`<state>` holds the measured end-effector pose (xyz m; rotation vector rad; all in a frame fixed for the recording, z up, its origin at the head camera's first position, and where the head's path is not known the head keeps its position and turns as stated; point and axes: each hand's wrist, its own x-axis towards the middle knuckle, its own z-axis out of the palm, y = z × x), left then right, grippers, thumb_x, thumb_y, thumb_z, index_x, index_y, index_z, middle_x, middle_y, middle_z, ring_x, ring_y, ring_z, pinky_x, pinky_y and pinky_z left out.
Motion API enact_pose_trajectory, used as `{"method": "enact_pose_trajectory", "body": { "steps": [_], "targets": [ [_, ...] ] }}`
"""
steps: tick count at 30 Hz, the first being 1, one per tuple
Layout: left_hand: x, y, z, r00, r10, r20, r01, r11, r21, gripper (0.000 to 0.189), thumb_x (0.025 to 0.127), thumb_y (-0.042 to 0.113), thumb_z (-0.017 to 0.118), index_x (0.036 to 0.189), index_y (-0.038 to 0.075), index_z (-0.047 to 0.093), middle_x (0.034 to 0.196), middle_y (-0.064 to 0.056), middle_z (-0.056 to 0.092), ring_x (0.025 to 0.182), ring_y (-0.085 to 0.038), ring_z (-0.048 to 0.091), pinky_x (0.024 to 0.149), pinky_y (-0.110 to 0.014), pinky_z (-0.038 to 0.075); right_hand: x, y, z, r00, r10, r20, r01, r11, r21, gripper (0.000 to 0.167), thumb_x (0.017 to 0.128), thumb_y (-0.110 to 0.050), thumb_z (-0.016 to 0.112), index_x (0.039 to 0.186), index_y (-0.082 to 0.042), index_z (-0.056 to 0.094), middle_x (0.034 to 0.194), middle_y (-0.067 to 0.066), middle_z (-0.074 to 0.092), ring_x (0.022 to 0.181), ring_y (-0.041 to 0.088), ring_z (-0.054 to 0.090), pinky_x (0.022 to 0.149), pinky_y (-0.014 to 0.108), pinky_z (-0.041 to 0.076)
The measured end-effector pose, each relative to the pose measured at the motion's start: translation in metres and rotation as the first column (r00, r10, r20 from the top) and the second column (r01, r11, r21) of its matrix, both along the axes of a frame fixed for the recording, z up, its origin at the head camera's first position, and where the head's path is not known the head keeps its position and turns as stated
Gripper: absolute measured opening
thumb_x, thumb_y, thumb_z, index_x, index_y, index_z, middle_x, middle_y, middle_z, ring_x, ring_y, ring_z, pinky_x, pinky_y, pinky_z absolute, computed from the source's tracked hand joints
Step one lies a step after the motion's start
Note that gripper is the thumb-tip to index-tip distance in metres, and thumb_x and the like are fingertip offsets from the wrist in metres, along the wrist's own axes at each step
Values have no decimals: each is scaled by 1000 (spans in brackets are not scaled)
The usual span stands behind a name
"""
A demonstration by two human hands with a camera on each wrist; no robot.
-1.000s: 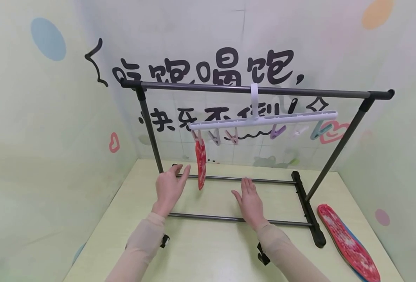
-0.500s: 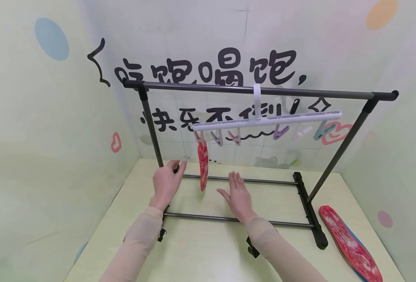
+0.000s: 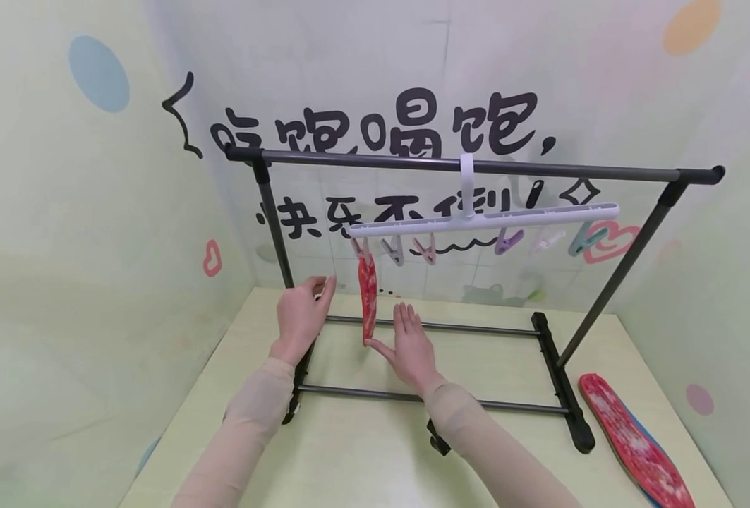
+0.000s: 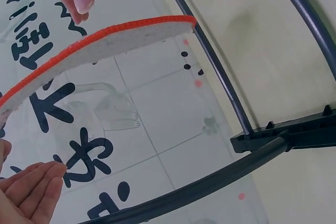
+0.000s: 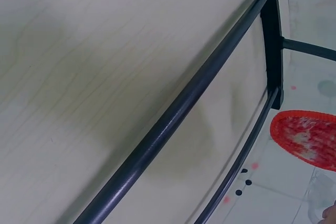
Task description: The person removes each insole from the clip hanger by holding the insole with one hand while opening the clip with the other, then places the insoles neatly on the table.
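Observation:
A red-and-white mottled insole (image 3: 367,300) hangs upright from a pink clip (image 3: 362,248) at the left end of a white clip hanger (image 3: 508,219). To its left is my left hand (image 3: 301,317), raised beside the rack's left post, fingers loosely bent and holding nothing. My right hand (image 3: 413,351) is on the other side, fingers straight, thumb tip right at the insole's lower end. In the left wrist view the insole (image 4: 113,38) shows its red edge and pale underside between both hands. The right wrist view catches the insole's rounded lower end (image 5: 310,137).
The hanger hooks over the top bar (image 3: 362,161) of a black rack. Several other clips, such as a purple one (image 3: 509,241), hang without anything in them. A red insole with blue along its edge (image 3: 635,441) lies on the table at right, beside the rack's foot (image 3: 568,395).
My right hand has moved left, until its thumb meets the insole's lower end. My left hand has risen slightly beside the post. The insole still hangs from the same clip.

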<state>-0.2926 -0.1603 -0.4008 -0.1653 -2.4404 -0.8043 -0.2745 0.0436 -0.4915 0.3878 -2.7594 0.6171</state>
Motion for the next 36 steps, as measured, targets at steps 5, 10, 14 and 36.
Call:
{"method": "enact_pose_trajectory", "body": {
  "steps": [5, 10, 14, 36],
  "targets": [
    [-3, 4, 7, 1000, -2, -20, 2, 1000, -9, 42, 100, 38, 55, 108, 1, 73, 100, -17, 75, 87, -34, 73, 74, -46, 55, -2, -7, 5, 1000, 14, -3, -14, 1000, 16, 96, 90, -63, 58, 149, 8, 33, 154, 26, 35, 146, 36, 31, 119, 42, 27],
    [-7, 9, 15, 1000, -24, -21, 24, 1000, -15, 44, 101, 40, 54, 110, 0, 72, 102, -18, 75, 85, -34, 73, 74, -46, 56, -6, -14, 5, 1000, 12, -4, -12, 999, 37, 96, 90, -64, 56, 149, 8, 33, 154, 26, 36, 146, 37, 32, 119, 41, 27],
    [-9, 14, 20, 999, -31, -16, 31, 999, -24, 47, 101, 42, 52, 111, 1, 72, 102, -17, 75, 80, -33, 74, 75, -45, 56, -8, -18, 4, 1000, -3, 0, 3, 999, 48, 97, 89, -65, 56, 149, 8, 33, 153, 26, 37, 146, 36, 31, 119, 41, 26],
    [-18, 42, 39, 999, -50, -14, 50, 999, 1, 50, 96, 46, 58, 117, 3, 70, 107, -16, 74, 81, -33, 73, 68, -41, 56, -13, -38, 11, 999, 14, -37, -12, 999, 43, 87, 91, -59, 60, 148, 5, 39, 152, 22, 42, 143, 32, 39, 118, 40, 30]
  ]
}}
